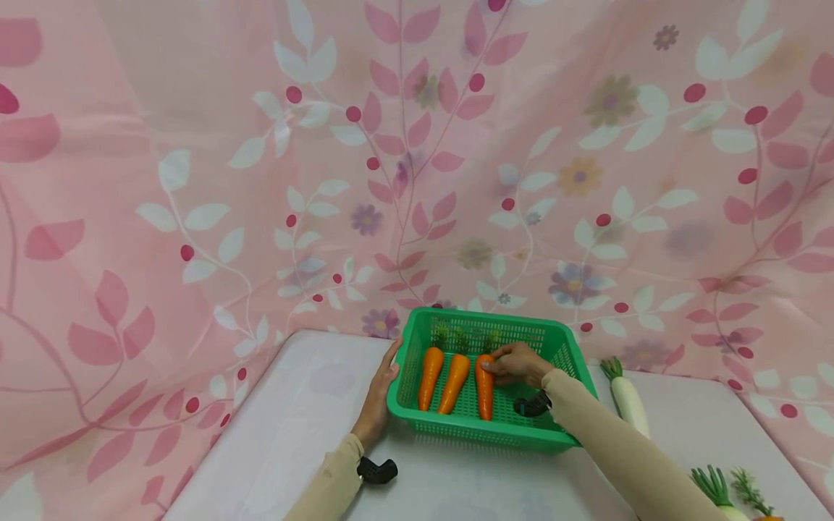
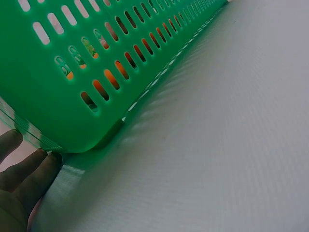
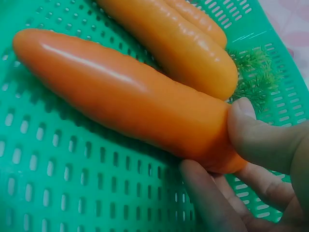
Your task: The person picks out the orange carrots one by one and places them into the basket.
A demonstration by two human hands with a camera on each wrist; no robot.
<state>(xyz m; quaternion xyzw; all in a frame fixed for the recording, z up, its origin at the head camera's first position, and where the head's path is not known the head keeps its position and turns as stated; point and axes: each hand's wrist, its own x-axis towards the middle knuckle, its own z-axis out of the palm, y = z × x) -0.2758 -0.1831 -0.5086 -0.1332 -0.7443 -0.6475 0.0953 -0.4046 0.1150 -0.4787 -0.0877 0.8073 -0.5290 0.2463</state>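
A green slotted basket (image 1: pixel 478 431) stands on a white table (image 1: pixel 306 420) and holds three orange carrots side by side. My right hand (image 1: pixel 498 365) reaches into it and pinches the leafy end of the rightmost carrot (image 1: pixel 485 394). In the right wrist view the thumb (image 3: pixel 253 133) and fingers (image 3: pixel 207 200) clasp that carrot (image 3: pixel 120 92), which lies on the basket floor (image 3: pixel 72 183). My left hand (image 1: pixel 389 367) lies flat with straight fingers against the basket's left wall. Its fingertips (image 2: pixel 26 166) show at the basket's corner (image 2: pixel 43 96).
The middle carrot (image 1: pixel 454 382) and left carrot (image 1: pixel 430 376) lie beside the pinched one. A white radish (image 1: pixel 627 399) lies on the table right of the basket. More leafy vegetables (image 1: pixel 719 490) sit at the bottom right. A pink floral cloth (image 1: pixel 417 159) hangs behind.
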